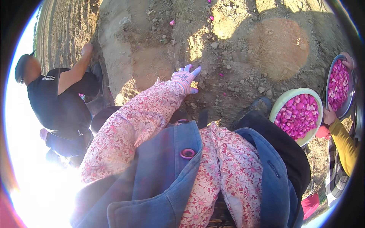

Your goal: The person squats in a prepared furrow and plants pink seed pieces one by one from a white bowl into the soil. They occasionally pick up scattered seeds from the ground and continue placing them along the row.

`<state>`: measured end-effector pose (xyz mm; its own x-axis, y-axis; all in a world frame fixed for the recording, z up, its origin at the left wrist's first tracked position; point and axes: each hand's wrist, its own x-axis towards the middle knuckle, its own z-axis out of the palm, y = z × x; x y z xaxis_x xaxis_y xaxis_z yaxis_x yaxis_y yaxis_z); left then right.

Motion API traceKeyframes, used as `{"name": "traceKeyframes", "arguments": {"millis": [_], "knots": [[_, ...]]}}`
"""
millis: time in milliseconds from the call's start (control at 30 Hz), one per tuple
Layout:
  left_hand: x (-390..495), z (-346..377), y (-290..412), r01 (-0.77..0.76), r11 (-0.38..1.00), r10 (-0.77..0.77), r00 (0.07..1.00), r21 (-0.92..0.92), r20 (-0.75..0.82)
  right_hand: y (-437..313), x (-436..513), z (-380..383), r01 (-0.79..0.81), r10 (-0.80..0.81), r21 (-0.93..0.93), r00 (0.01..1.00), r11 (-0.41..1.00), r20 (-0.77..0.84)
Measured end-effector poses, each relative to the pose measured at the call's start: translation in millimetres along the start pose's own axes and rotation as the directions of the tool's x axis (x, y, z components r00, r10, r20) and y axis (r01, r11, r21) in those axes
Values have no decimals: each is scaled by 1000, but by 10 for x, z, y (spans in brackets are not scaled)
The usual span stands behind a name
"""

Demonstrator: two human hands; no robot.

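Observation:
My left hand [186, 79] wears a striped knit glove with pale purple fingertips. It reaches out low over the loose brown soil [159, 54], fingers spread, and nothing shows between them. A flowered pink sleeve covers that arm. Just beyond the fingers, a few small pink cloves [221, 75] lie among the clods. My right hand is out of view. By my right knee stands a pale green basin [274, 109] filled with pink-coated cloves [298, 116] that look like seed garlic.
At left a person in black [58, 99] crouches, one hand reaching to the ground. At right, someone in a mustard sleeve [343, 145] has hands at a second basin [353, 95] of pink cloves. My dark shoe [261, 105] is near the green basin. More pink cloves [172, 22] dot the soil ahead.

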<state>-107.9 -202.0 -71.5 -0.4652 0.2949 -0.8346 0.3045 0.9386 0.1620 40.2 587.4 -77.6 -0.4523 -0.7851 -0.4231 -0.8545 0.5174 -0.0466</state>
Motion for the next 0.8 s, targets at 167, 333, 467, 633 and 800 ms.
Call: {"name": "traceKeyframes", "arguments": {"millis": [167, 333, 467, 633, 800], "knots": [[241, -20, 241, 303, 854, -342, 940, -422, -17, -66, 301, -294, 23, -32, 99, 996, 995, 82], [614, -232, 331, 141, 901, -240, 950, -411, -201, 10, 644, -596, -559, 425, 430, 825, 709, 373], [501, -115, 406, -14, 939, -52, 982, -344, -181, 8, 702, -640, -324, 236, 343, 932, 882, 274], [279, 243, 643, 119, 937, -163, 981, -328, -108, -32, 718, -640, -458, 353, 416, 884, 786, 306], [18, 463, 1031, -22, 931, 9, 999, -364, -40, -115, 790, -780, -538, 427, 409, 840, 737, 334]]}}
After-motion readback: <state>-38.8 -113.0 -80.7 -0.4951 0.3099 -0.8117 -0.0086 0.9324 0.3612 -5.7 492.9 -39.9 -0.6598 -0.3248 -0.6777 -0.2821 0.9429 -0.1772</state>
